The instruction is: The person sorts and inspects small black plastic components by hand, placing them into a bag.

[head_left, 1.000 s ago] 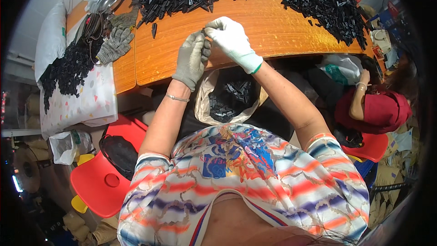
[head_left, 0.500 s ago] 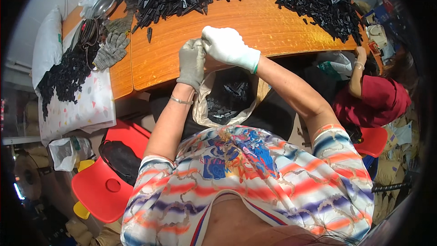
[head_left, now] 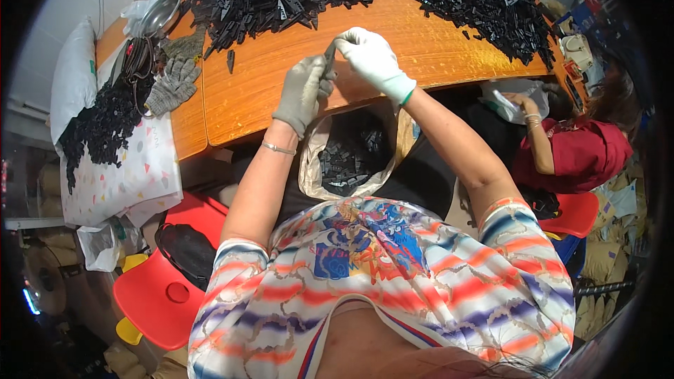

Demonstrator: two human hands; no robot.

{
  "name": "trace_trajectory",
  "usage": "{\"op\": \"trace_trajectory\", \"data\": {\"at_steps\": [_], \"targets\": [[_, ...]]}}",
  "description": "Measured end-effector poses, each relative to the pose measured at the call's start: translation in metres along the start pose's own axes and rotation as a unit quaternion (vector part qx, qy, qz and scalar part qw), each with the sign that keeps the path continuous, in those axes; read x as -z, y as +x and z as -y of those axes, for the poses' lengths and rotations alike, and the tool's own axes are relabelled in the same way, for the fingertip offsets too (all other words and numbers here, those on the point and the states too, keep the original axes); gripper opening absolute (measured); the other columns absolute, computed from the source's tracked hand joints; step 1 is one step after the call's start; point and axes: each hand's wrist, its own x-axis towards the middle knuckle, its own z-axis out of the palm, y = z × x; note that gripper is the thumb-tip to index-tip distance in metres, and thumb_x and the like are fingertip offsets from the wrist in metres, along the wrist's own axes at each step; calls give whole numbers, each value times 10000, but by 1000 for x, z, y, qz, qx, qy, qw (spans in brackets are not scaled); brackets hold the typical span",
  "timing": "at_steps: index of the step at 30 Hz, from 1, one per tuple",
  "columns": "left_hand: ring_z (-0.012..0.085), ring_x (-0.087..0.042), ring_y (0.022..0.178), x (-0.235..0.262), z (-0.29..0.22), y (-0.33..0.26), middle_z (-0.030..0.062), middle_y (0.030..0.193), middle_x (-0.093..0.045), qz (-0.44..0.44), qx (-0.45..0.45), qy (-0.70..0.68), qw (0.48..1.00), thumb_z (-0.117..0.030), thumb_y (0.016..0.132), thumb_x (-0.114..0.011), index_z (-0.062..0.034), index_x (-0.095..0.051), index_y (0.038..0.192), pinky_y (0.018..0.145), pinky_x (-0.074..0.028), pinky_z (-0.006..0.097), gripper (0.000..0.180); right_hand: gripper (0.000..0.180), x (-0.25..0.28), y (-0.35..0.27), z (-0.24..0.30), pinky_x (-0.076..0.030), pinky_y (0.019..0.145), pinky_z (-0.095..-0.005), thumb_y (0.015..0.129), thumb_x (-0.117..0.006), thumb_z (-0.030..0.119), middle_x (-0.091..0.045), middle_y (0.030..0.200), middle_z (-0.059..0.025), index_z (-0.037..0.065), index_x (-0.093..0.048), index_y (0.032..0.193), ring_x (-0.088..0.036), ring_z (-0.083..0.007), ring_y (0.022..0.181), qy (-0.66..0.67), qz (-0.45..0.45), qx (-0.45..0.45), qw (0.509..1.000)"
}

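In the head view, the person's two gloved hands are meeting above the near edge of the orange-brown table (head_left: 260,91). The left hand (head_left: 302,96), in a grey glove, is pointing up and a little inward, its fingers curling closely around the lower part of a thin dark piece (head_left: 329,58). The right hand (head_left: 371,63), in a white glove, is bending inward from a forearm that is slanting up and left, its thumb and forefinger closing in a pinch on the piece's upper end.

The gloves are covering much of the piece, so its full outline and both ends are hard to make out. The two heaps behind are running off the upper edge, and the table's rim is hiding part of the open bag (head_left: 313,160) below the hands.

The piece is looking narrow, dark and flat, standing nearly upright between the hands, above the table's surface. Similar black pieces are lying in a left heap (head_left: 263,0) and a right heap (head_left: 484,14); a single pointed black piece (head_left: 230,61) is lying just beside the left heap. More small black pieces (head_left: 347,161) are resting inside the bag.
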Motion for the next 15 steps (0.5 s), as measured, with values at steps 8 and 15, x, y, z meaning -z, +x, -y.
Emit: {"op": "trace_trajectory", "data": {"at_steps": [8, 15], "targets": [[77, -491, 583, 5, 10, -14, 57, 747, -570, 6, 42, -87, 995, -178, 967, -528, -15, -559, 1040, 497, -375, 168, 181, 299, 19, -9, -7, -416, 596, -205, 902, -604, 313, -640, 857, -7, 40, -682, 994, -535, -68, 686, 237, 195, 63, 949], [28, -458, 607, 14, 41, -47, 0, 769, -568, 69, 93, -87, 989, -251, 997, -467, -22, -569, 1040, 525, -348, 152, 254, 306, -2, -39, -13, -445, 568, -287, 875, -611, 292, -588, 656, -37, 13, -653, 758, -542, -116, 590, 275, 213, 32, 937]]}}
